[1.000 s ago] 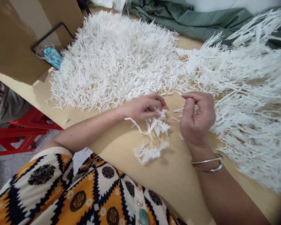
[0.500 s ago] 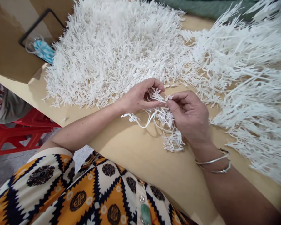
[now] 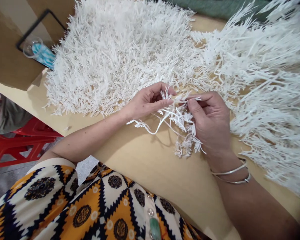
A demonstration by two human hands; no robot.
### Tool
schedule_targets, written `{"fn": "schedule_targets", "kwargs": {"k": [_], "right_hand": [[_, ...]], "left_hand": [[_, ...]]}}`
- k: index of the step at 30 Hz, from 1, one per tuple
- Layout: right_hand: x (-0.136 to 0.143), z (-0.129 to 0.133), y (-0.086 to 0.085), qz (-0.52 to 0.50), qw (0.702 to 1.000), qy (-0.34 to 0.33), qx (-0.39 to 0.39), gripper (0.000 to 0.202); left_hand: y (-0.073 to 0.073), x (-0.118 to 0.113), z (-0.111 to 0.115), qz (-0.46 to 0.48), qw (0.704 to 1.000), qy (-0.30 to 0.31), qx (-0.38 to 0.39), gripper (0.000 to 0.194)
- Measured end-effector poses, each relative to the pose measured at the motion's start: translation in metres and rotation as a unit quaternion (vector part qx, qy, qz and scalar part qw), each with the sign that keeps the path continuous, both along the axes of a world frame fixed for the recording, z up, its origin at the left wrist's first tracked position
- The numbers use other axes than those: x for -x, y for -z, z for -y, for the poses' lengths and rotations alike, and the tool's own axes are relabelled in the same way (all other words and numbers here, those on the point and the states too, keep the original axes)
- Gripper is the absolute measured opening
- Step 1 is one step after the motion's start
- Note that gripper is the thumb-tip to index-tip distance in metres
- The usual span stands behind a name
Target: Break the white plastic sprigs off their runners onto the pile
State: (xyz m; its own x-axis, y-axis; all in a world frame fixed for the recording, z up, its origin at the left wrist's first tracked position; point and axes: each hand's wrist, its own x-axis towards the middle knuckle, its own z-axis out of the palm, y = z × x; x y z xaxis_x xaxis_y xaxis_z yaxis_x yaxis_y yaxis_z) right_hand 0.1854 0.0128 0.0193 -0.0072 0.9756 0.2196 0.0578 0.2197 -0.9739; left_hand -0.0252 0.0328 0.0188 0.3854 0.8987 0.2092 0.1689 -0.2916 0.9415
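Note:
Between my hands hangs a cluster of white plastic sprigs [image 3: 181, 121] with thin, curling stems, low over the tabletop. My left hand [image 3: 150, 100] is closed on part of it, small white tips poking out between thumb and fingers. My right hand [image 3: 210, 120], with two metal bangles at the wrist, pinches the cluster's other side between thumb and index finger. One loose stem [image 3: 153, 131] loops down to the left. Just beyond my hands lies a broad heap of short white sprigs [image 3: 125, 53]; longer white branches [image 3: 275, 100] spread to the right.
A cardboard box [image 3: 10, 43] stands at the back left, with a black wire frame and a clear cup [image 3: 32, 46] beside it. Red plastic stools [image 3: 22, 140] are below the table's left edge. Dark green cloth [image 3: 220, 10] lies at the back.
My right hand has moved slightly right and up, apart from the left, drawing part of the cluster with it. My left fingers have closed more around the sprigs.

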Motion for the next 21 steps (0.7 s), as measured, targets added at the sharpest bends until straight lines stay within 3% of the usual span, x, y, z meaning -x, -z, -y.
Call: {"fn": "schedule_targets", "kwargs": {"k": [4,8,10,15,21], "right_hand": [[-0.008,-0.008,-0.002,-0.030,0.998,0.042,0.033,0.014],[-0.014,-0.012,-0.004,-0.021,0.997,0.053,0.045,0.017],[-0.011,-0.009,-0.005,-0.012,0.998,0.052,0.039,0.013],[0.002,0.004,-0.003,-0.028,0.998,0.055,0.018,0.012],[0.008,0.010,0.000,0.056,0.998,0.027,-0.033,0.006]], "left_hand": [[-0.001,0.003,0.000,0.059,0.997,0.022,0.037,0.040],[0.000,0.000,0.002,0.065,0.997,-0.025,0.025,0.042],[-0.003,-0.003,0.004,0.049,0.997,-0.046,0.031,0.044],[-0.012,-0.010,0.011,-0.039,0.999,-0.014,0.023,0.050],[-0.002,-0.015,0.016,-0.011,0.995,-0.095,0.004,0.049]]}}
